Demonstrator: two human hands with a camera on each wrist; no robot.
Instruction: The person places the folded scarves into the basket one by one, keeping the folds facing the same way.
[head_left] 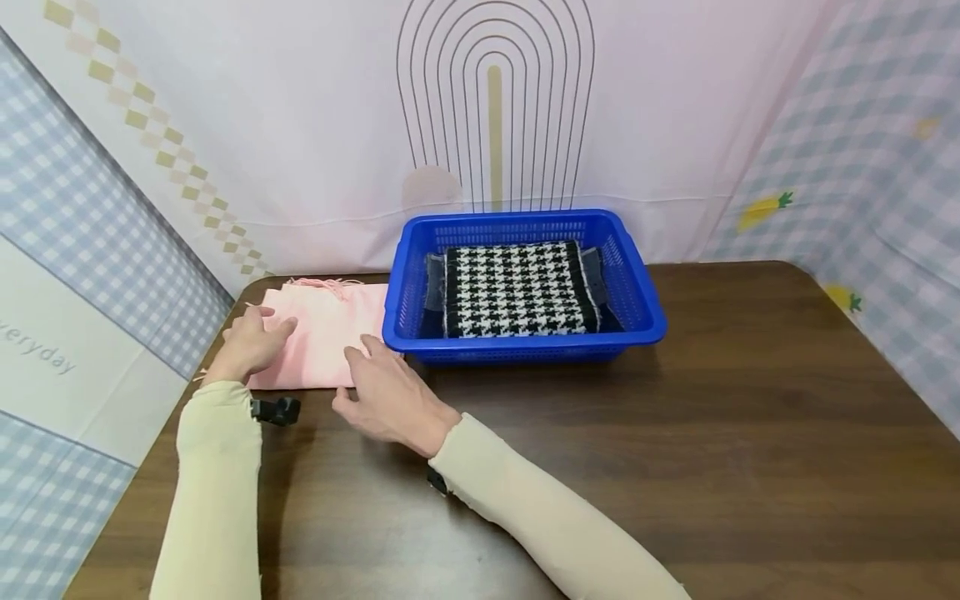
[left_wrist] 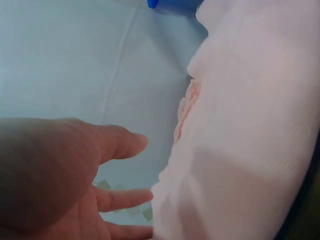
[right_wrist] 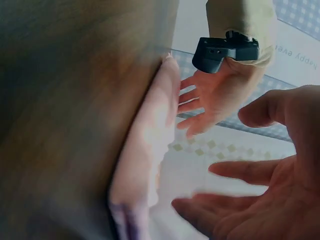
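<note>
A folded pink cloth [head_left: 321,333] with fringed ends lies flat at the far left of the table, its right side reaching the blue basket. My left hand [head_left: 253,343] is over the cloth's left edge, fingers spread; in the left wrist view its fingertips [left_wrist: 145,196] come right up to the pink fabric [left_wrist: 240,120]. Near the cloth's front right corner is my right hand [head_left: 393,393], its fingers parted and nothing between them. The right wrist view shows both hands beside the cloth [right_wrist: 145,140], thumbs held away from the fingers.
The blue plastic basket [head_left: 525,340] stands at the back middle of the table. Inside it lies a folded black-and-white houndstooth cloth [head_left: 517,287] with dark fabric around it. A patterned curtain [head_left: 315,125] hangs behind the table. Brown tabletop [head_left: 750,417] stretches to the right.
</note>
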